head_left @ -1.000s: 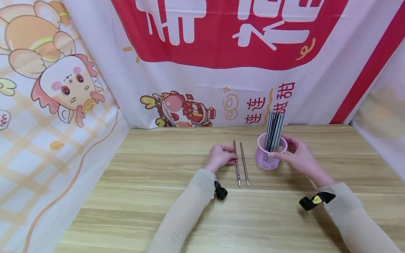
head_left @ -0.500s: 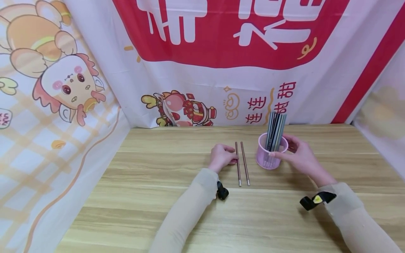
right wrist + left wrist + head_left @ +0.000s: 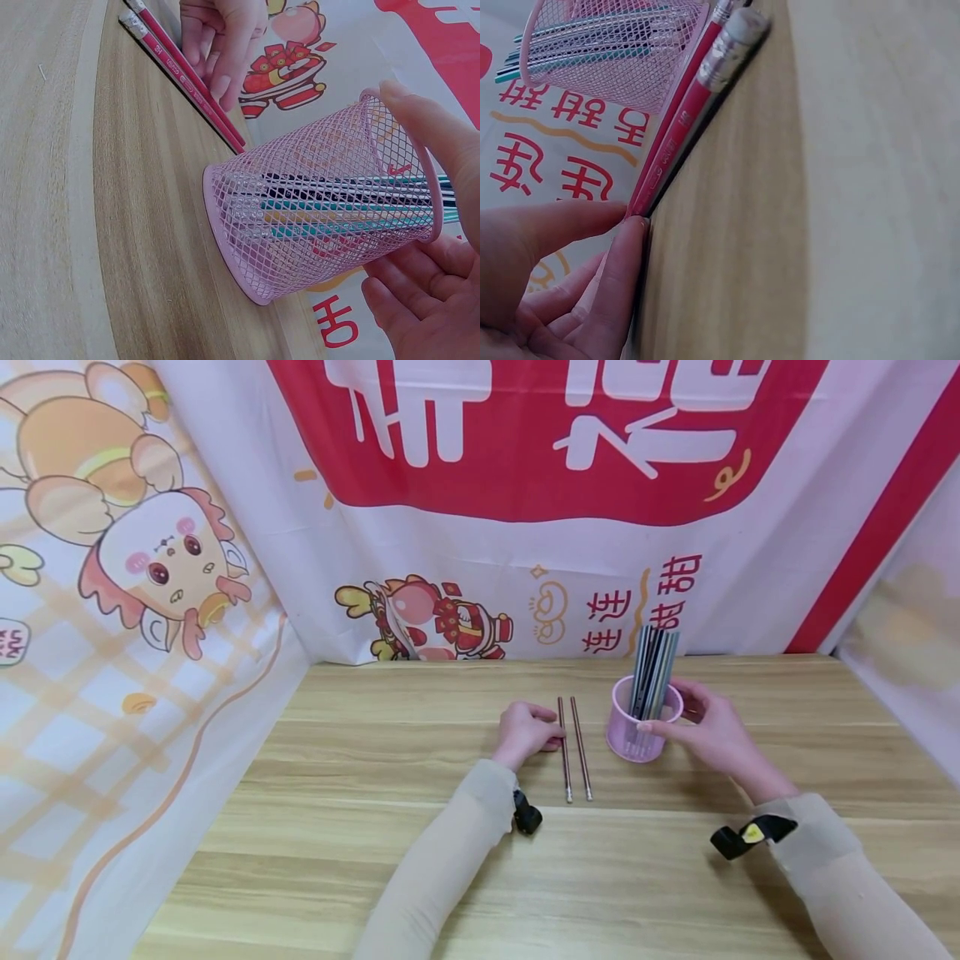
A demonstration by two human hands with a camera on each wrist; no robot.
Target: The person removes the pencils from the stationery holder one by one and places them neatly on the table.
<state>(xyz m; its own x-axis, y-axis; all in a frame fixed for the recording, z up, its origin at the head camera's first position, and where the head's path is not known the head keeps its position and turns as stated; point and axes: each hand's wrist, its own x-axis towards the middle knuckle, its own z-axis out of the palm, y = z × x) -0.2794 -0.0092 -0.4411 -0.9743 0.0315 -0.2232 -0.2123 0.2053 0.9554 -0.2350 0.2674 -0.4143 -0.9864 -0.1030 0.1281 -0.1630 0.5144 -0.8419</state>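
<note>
Now, at my far left, the cartoon cloth (image 3: 168,560) is hanging beside the table (image 3: 300,827). Moving right, a black strap (image 3: 527,814) is circling my sleeve, and just beyond it my left hand (image 3: 528,731) is pinching the left pencil (image 3: 566,768) lightly between thumb and fingertip. That pencil is lying on the wood, its eraser end pointing toward me. A second ago its far end was poking out a little past its neighbour's; now the two far ends are sitting about level, and over the last half second nothing is visibly moving. I am taking that to mean the lining-up is nearly settled and this pencil is wanting little more correction. Next along, the right pencil (image 3: 581,752) is lying just beside it, apart at both ends in the head view, with no hand touching it. Further right, the cup (image 3: 619,737) is standing upright near the pair, its other pencils (image 3: 655,672) leaning inside, eraser ends down. Last, my right hand (image 3: 708,732) is curling round the cup's right side, thumb at the rim and fingers behind, keeping it steady, I would judge, rather than lifting it.
</note>
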